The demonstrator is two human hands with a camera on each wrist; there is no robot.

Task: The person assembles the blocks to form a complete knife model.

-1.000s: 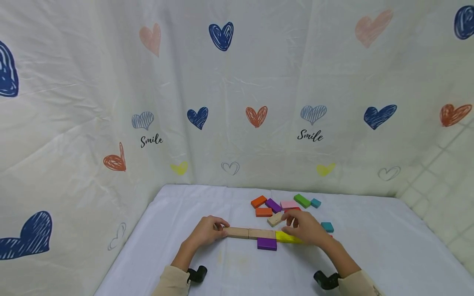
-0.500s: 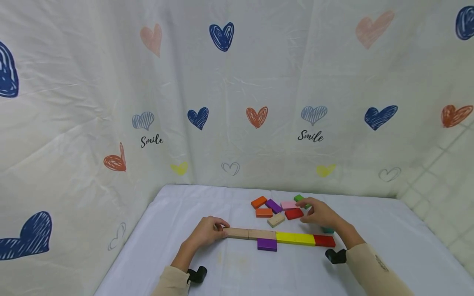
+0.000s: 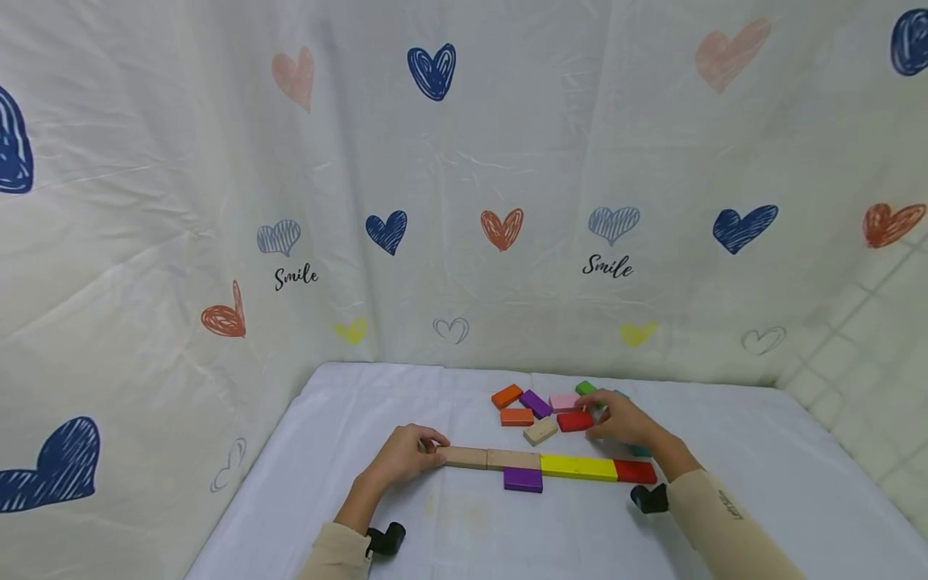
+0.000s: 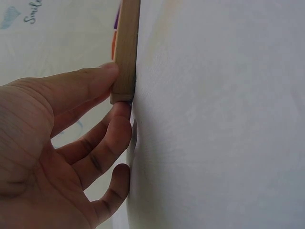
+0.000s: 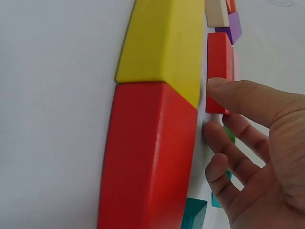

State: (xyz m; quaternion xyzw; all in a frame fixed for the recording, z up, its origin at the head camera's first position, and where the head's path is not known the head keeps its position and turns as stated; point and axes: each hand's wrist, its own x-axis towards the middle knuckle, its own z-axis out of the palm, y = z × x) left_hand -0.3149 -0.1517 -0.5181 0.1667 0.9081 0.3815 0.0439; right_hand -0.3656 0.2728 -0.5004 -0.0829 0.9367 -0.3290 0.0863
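Observation:
A straight row of blocks lies on the white cloth: two plain wooden blocks (image 3: 513, 459), a yellow stretch (image 3: 578, 467) and a red end block (image 5: 143, 157). My left hand (image 3: 408, 453) pinches the left end of the outermost wooden block (image 4: 126, 47), thumb on one side and a fingertip against its end. Behind the row, my right hand (image 3: 627, 420) holds the right end of a loose red block (image 5: 219, 52) between thumb and index finger; the other fingers curl below in the right wrist view. A purple block (image 3: 523, 479) sits against the row's near side.
Behind the row lie loose blocks: orange (image 3: 517, 417), purple (image 3: 536, 403), pink (image 3: 564, 402), wooden (image 3: 540, 432) and green (image 3: 586, 388). Teal blocks (image 5: 194, 212) are partly hidden by my right hand. A heart-printed curtain (image 3: 449, 161) hangs behind the table.
My right hand has left the yellow part of the row, moved back and right, and now grips the loose red block, which has shifted very slightly nearer. My left hand has stayed put.

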